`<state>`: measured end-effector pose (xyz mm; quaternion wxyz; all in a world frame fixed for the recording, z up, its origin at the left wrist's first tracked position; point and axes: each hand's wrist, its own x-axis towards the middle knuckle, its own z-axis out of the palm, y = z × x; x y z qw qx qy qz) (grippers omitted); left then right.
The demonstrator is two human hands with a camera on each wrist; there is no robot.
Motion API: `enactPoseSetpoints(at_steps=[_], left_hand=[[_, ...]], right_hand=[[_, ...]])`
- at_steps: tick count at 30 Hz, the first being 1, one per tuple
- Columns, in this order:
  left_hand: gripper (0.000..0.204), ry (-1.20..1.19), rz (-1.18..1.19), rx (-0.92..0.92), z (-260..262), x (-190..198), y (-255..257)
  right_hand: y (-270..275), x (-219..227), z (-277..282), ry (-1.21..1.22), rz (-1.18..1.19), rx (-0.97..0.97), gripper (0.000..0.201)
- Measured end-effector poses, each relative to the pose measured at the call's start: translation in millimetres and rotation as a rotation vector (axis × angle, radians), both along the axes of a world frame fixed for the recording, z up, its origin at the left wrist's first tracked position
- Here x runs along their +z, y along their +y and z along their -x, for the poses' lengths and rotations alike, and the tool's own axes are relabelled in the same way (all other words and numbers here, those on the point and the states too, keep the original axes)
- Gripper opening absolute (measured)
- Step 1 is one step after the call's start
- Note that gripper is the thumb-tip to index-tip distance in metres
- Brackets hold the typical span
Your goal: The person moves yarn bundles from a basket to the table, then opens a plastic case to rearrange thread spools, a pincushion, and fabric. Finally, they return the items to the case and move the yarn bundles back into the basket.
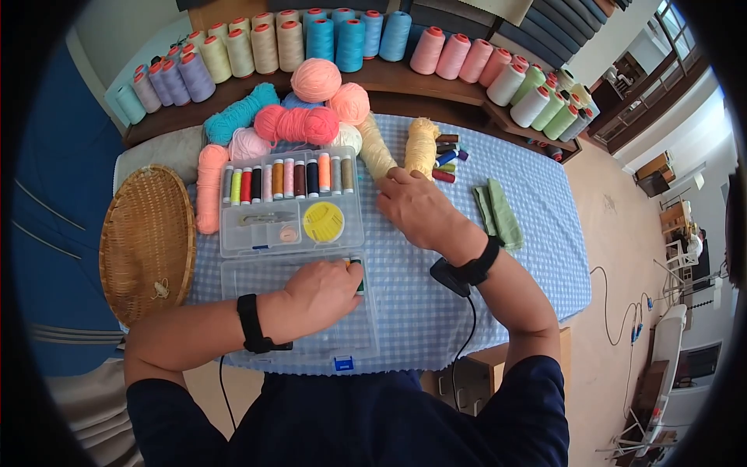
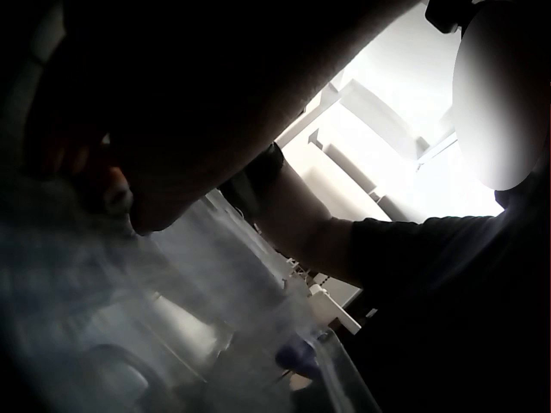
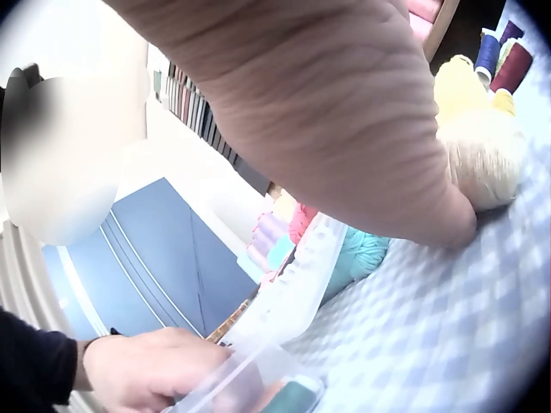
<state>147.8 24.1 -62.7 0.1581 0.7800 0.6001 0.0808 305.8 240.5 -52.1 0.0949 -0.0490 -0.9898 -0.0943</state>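
Note:
My left hand (image 1: 323,292) bends over the front half of an open clear plastic case (image 1: 233,272), its curled fingers at an orange thread spool (image 2: 116,191). Beside them lies a green thread spool (image 3: 293,396) inside the case wall. My right hand (image 1: 424,206) reaches down, fingers bent, at the near end of a yellow yarn skein (image 1: 421,144). A cream yarn skein (image 1: 375,148) lies just left of it. I cannot tell whether the right fingertips, hidden under the hand, grip anything. The case's back half (image 1: 226,237) holds a row of coloured spools and a yellow needle disc (image 1: 323,222).
Several loose spools (image 1: 444,176) lie right of the yellow skein, and a folded green cloth (image 1: 498,214) farther right. A wicker basket (image 1: 148,233) stands left. Yarn balls (image 1: 315,80) are heaped behind the case. Thread cones (image 1: 334,43) line the back shelf.

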Motion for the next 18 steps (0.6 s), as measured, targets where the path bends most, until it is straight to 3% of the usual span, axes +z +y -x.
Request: enactPoseSetpoints(at_steps=[5,8,10,11,14,18], left_hand=[[0.032,-0.034,-0.032,-0.019,3.3,-7.5,2.4],[0.030,-0.129,-0.129,-0.095,13.6,3.9,-4.1],[0.028,-0.152,-0.077,-0.029,19.4,17.6,-13.5],[0.026,-0.168,-0.033,0.021,22.7,23.7,-17.5],[0.021,-0.190,-0.016,0.102,36.6,29.6,-33.3],[0.019,-0.121,0.059,0.177,42.4,26.3,-44.4]], right_hand=[[1.0,3.3,3.7,-0.097,-0.010,-0.008,0.010],[-10.1,18.2,-1.2,-0.031,0.120,-0.048,0.013],[-34.6,33.4,-7.0,0.262,0.363,0.044,0.033],[-48.2,42.6,-10.1,0.271,0.479,0.102,0.035],[-87.8,38.4,-9.8,0.195,0.627,0.256,0.032],[-117.7,11.1,1.3,-0.007,0.543,0.291,0.031]])
